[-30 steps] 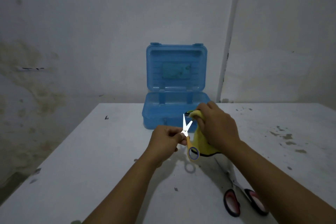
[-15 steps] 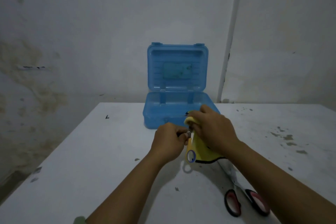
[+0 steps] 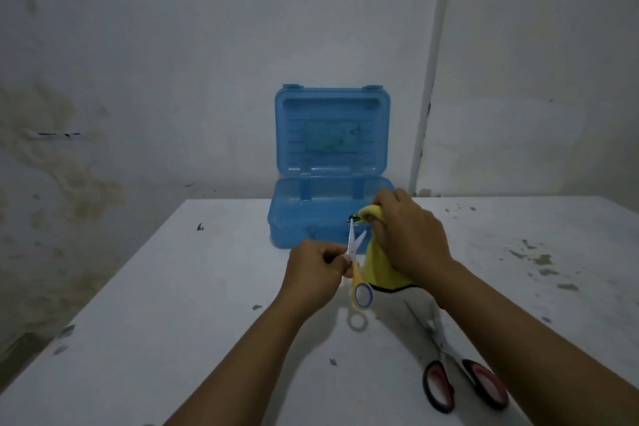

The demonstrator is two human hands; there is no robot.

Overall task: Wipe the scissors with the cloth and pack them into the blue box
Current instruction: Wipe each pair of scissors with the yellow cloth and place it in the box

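My left hand [image 3: 314,271] grips small yellow-handled scissors [image 3: 358,282] by the upper handle, blades apart and pointing up, one blue-lined loop hanging below. My right hand [image 3: 411,239] holds a yellow cloth [image 3: 378,268] just right of the blades, its folded top near the blade tips and its dark-edged hem hanging down. Behind both hands stands the blue box [image 3: 304,214], lid raised upright. A second, larger pair of scissors [image 3: 453,370] with black and red handles lies on the table at the lower right, partly under my right forearm.
The white table [image 3: 173,304] carries dark specks and stained patches on its right side. A stained wall stands close behind the box, with a white pipe [image 3: 430,79] running up it. The table's left edge drops off to the floor.
Half a second ago the cloth covered the blades close to my left hand. It has slid up and off to the right, and the blades show again, spread apart.
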